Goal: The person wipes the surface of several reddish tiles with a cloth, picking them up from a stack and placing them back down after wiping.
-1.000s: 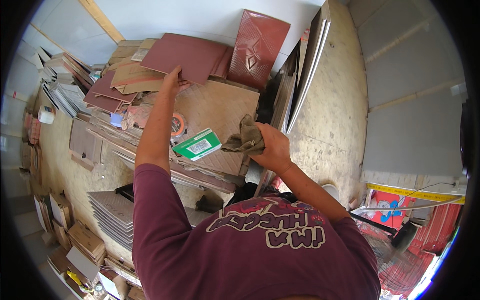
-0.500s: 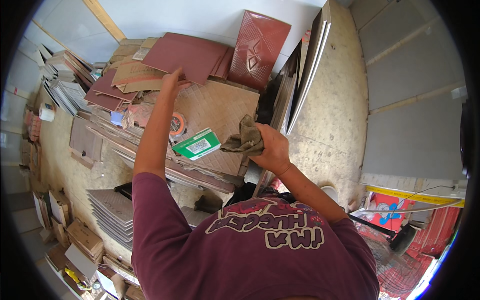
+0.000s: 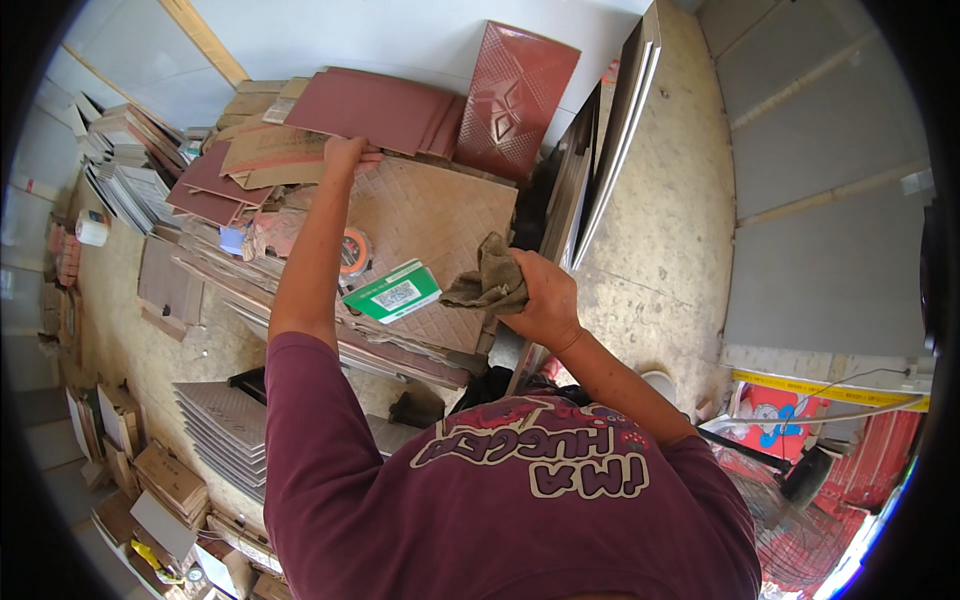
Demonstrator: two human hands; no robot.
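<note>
In my right hand (image 3: 545, 297) is a crumpled, dirty olive-brown cloth (image 3: 490, 280), held above the right part of a patterned brown tile stack (image 3: 450, 215). My left arm reaches forward, and my left hand (image 3: 348, 155) is at the near edge of a plain dark red tile (image 3: 365, 105), its fingers stretched out to the right. That tile lies on others of its kind against the wall. Beside them leans a glossy red tile (image 3: 518, 95) with an embossed diamond pattern. Between my arms lie a green and white card (image 3: 392, 291) and an orange roll-shaped object (image 3: 354, 250).
Flattened cardboard (image 3: 275, 150) and more red tiles (image 3: 205, 185) lie left of my left hand. Large panels (image 3: 610, 140) stand upright on the right. Grey tiles (image 3: 222, 425) are stacked on the floor at left. A wire-caged fan (image 3: 795, 545) stands at lower right.
The dark red tile at my left hand has tipped back onto the others, its near corner moving away from me. My left fingers now show below its edge. The right hand and cloth barely moved.
</note>
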